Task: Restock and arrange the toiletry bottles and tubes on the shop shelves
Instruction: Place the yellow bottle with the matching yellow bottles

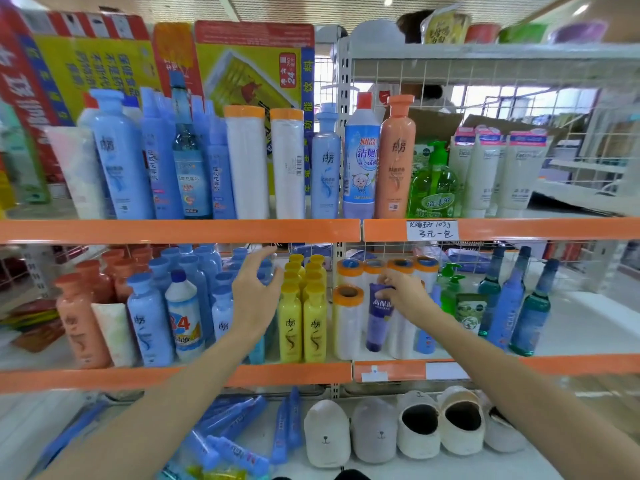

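Two yellow bottles [302, 323] beside purple tube [378, 317], rolls [347, 323] crowding

Orange-edged shelves [180, 231] cross the frame on white metal uprights [341, 98], backed at right by a wire grid [485, 84]. A slatted ceiling [311, 6] with small round lights [388, 1] runs along the top. Bright windows [485, 98] glow upper right.

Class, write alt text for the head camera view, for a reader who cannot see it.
The right hand grips a purple tube on the middle shelf of a shop display, while the open left hand reaches toward blue bottles. Yellow bottles stand between them.
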